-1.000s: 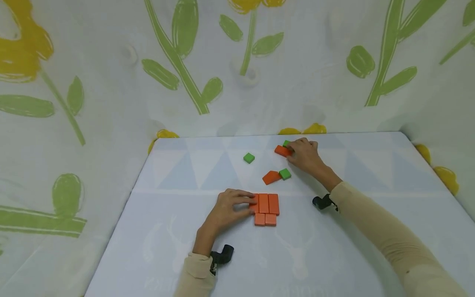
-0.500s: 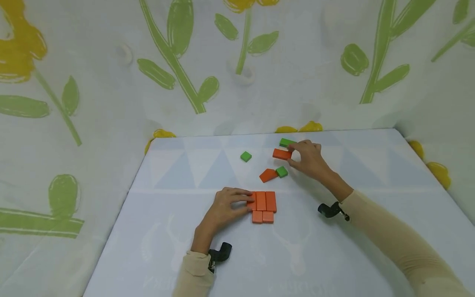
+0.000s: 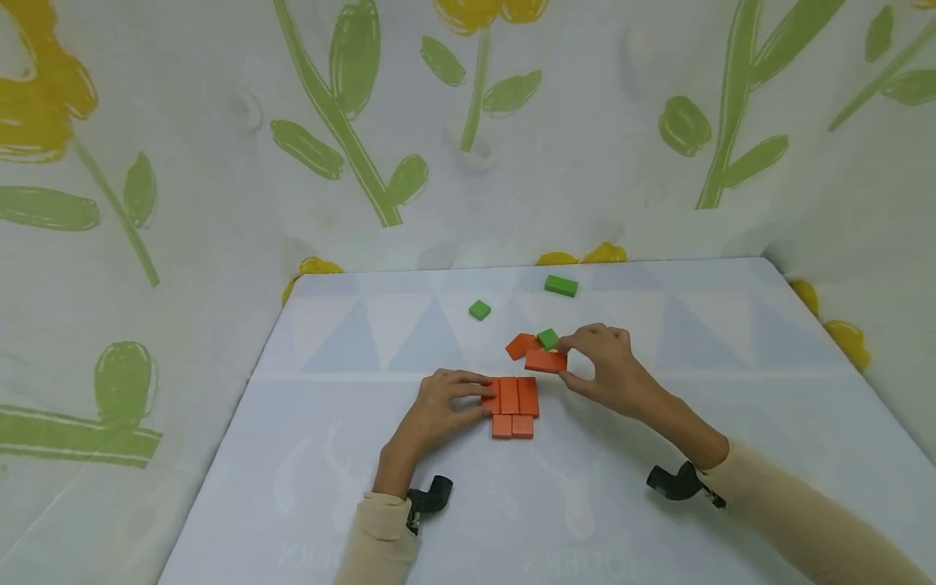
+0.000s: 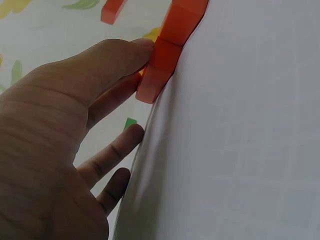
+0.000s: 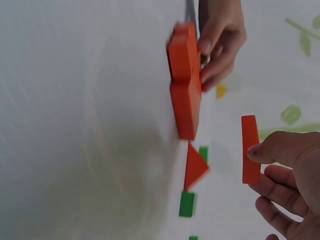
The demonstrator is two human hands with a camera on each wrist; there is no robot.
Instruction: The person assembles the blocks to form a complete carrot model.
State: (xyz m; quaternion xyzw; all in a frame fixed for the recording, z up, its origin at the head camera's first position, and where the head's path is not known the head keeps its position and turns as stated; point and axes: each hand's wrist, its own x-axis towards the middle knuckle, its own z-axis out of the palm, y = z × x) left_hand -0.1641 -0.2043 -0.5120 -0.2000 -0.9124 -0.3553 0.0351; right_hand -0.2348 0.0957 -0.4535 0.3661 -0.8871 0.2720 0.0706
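My right hand (image 3: 610, 370) pinches a long orange block (image 3: 544, 361) between thumb and fingers. In the right wrist view this block (image 5: 249, 135) is raised and apart from the others. Just left of and nearer than it, three long orange blocks (image 3: 509, 396) lie side by side, with two small orange blocks (image 3: 512, 426) against their near ends. My left hand (image 3: 442, 406) rests at the left side of this group. Its thumb and fingertips touch the leftmost long block (image 4: 165, 52), while the other fingers extend loosely in the left wrist view.
Beyond the group lie an orange pointed block (image 3: 521, 346) and a small green block (image 3: 547, 339) beside it. Farther back are another small green block (image 3: 479, 309) and a longer green block (image 3: 561, 285). A patterned cloth wall (image 3: 570, 203) rises behind the table's far edge.
My right hand has lifted the long orange block from beside the longer green block and brought it nearer, towards the group. My left hand has stayed at the group's left side.
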